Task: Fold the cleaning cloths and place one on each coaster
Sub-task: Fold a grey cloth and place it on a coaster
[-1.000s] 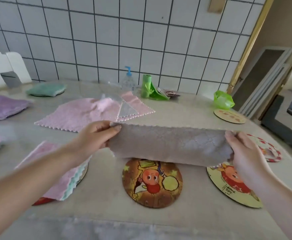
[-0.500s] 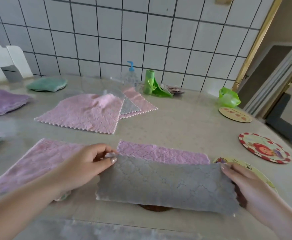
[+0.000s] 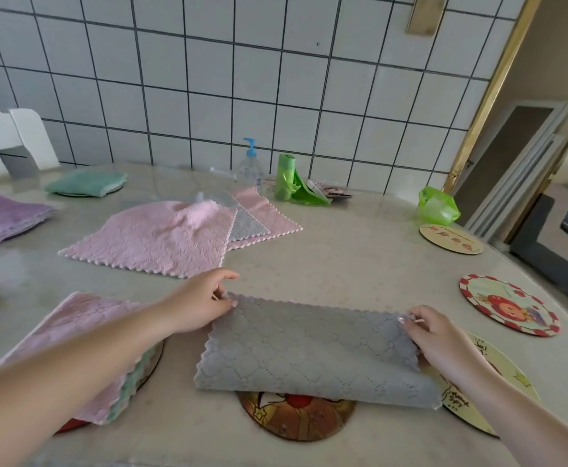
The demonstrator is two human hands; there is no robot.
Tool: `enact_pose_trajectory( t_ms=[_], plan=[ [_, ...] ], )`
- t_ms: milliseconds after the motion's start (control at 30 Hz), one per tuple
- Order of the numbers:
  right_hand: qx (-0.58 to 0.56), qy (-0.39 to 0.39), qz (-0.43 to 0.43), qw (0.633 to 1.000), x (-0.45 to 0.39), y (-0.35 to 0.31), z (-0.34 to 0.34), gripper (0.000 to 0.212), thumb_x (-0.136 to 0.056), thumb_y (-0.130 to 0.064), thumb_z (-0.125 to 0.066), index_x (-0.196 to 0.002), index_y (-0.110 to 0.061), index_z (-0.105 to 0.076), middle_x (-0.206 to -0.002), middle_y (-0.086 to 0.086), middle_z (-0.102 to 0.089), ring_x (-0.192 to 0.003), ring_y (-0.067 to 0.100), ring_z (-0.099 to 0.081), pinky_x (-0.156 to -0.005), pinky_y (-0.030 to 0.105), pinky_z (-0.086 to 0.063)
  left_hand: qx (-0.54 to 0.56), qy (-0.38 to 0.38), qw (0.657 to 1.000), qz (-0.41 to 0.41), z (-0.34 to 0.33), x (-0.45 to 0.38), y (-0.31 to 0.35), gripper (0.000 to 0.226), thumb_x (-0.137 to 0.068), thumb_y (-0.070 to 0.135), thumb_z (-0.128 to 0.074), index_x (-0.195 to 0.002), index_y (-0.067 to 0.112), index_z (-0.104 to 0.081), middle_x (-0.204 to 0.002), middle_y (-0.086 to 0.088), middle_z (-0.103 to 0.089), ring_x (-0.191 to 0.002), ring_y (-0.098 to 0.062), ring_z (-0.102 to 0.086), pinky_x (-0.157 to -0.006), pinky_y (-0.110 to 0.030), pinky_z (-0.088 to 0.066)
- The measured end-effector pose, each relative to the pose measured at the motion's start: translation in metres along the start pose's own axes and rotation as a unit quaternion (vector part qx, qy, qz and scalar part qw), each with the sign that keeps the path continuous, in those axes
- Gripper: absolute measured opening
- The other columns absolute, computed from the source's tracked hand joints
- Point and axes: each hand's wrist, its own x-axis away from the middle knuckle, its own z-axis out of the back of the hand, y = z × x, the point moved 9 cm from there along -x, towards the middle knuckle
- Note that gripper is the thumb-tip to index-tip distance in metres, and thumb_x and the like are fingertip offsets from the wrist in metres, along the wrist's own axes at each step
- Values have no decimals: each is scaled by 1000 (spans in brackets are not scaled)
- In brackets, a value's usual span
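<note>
From the head view, my left hand (image 3: 205, 303) and my right hand (image 3: 436, 335) each pinch a far corner of the grey cloth (image 3: 309, 352), which lies doubled on the table (image 3: 360, 264) and covers the far part of the brown coaster (image 3: 296, 416). I judge the first fold is done, so next I must fold it across once more and centre it on this coaster. There is open table beyond the cloth, but the yellow coaster (image 3: 478, 392) touches under its right edge and the pink folded cloth (image 3: 73, 342) lies near on the left.
</note>
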Motion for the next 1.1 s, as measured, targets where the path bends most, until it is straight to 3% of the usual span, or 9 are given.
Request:
enact_pose_trajectory(
  t_ms=[133, 333, 500, 600, 667, 733, 867, 967, 1100],
  plan=[
    [-7, 8, -9, 1000, -9, 4, 0, 16, -93, -38, -48, -94, -25, -58, -85, -6, -65, -74, 15, -62, -68, 29, -47, -4, -5, 1000, 23, 0, -11, -5, 50, -89, 25, -59, -135, 21, -40, -102, 2, -57, -76, -9, -57, -65, -21, -41],
    [34, 7, -26, 999, -23, 3, -4, 20, -93, -41, -47, -98, -24, -55, -84, 4, -67, -78, 25, -66, -71, 34, -51, -10, -2, 999, 53, -2, -23, -14, 52, -88, 26, -61, -135, 17, -41, -102, 1, -56, -96, -16, -58, -84, -28, -44],
    [51, 7, -28, 998, -30, 6, -5, 29, -93, -40, -49, -109, -17, -56, -88, -1, -64, -71, 13, -60, -57, 25, -40, -22, -14, 997, 66, -5, -31, -18, 54, -87, 28, -61, -136, 16, -40, -104, 2, -57, -99, -16, -57, -87, -29, -45],
    [36, -1, -35, 999, -30, 8, -2, 24, -93, -38, -49, -105, -19, -56, -92, -1, -64, -70, 14, -61, -57, 29, -45, -30, -38, 996, 79, -5, -30, -16, 53, -89, 31, -57, -137, 17, -39, -114, -2, -57, -100, -16, -56, -85, -28, -44],
    [42, 17, -20, 999, -26, 1, 6, 23, -93, -37, -49, -107, -20, -55, -90, -5, -62, -71, 12, -62, -62, 31, -52, -71, -16, 996, 59, 2, -23, -6, 53, -89, 33, -57, -136, 18, -40, -116, -2, -56, -98, -14, -56, -87, -29, -45],
    [100, 44, 36, 993, -17, -19, 12, 30, -92, -36, -49, -118, -20, -54, -105, -5, -59, -85, 8, -60, -74, 26, -52, -151, 45, 987, -14, 8, -9, 19, 48, -90, 33, -56, -134, 18, -44, -124, 0, -53, -108, -12, -51, -97, -28, -39],
    [188, -37, 172, 966, 21, -80, -36, 48, -94, -44, -41, -139, -27, -38, -146, -9, -36, -134, 10, -33, -114, 33, -25, -144, 0, 975, -167, -32, 32, 87, 42, -96, 34, -44, -136, 23, -43, -138, 9, -45, -128, -6, -38, -111, -25, -24],
    [248, -104, 231, 935, 46, -102, -84, 63, -90, -59, -22, -146, -30, -21, -156, -9, -14, -144, 11, -8, -118, 40, -3, -202, -52, 955, -210, -72, 47, 106, 48, -97, 40, -34, -141, 22, -35, -145, 5, -38, -134, -10, -30, -116, -31, -17],
    [277, -115, 201, 933, 43, -79, -92, 90, -68, -78, 5, -147, -36, -7, -158, -11, -3, -144, 6, 3, -118, 42, 0, -292, -117, 935, -160, -90, 42, 76, 84, -76, 73, -2, -148, 30, 0, -158, 5, 6, -144, -12, 10, -114, -32, 10]
  ],
)
